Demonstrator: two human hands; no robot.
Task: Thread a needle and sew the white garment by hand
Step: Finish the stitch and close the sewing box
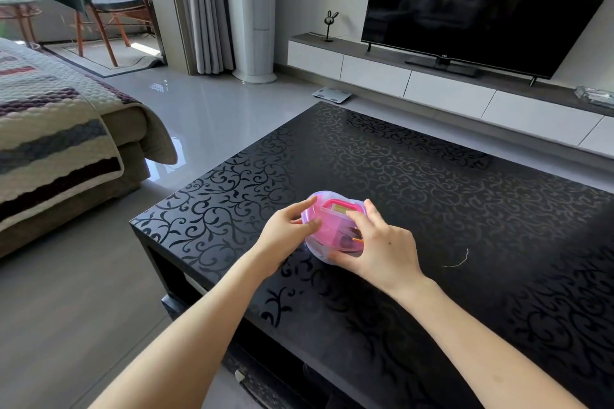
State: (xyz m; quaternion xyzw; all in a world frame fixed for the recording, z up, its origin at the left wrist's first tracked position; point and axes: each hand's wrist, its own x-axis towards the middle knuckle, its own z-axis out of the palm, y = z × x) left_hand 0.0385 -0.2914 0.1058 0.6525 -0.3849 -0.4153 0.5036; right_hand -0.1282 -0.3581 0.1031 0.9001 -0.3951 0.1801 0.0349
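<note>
Starting at the left, we see the person's left hand [285, 232] pinching the left edge of the pink sewing box [327, 226]. The index finger lies along the far rim and the thumb presses on the clear lid. The box sits near the left front of the black patterned table [432, 176]. The right hand [382, 249] curls over the box's right side, fingers bent on the lid and thumb tucked under the near edge.

We judge the lid is about to be pried off, and that is where trouble could start. If it pops free suddenly, the tray inside could tip and scatter small items across the glossy top, where a needle would be hard to find against the dark pattern. The box is also close to the table's left edge, so a hard tug could slide it off.

Further right, well apart from the hands, a short loose thread [460, 259] lies on the table, and a sweep of the forearm could brush it away.

We cannot see a needle or the white garment.

The only writing we can make out is on the television [481, 3] at far right. It is a small logo on the lower bezel that looks like "TCL".
</note>
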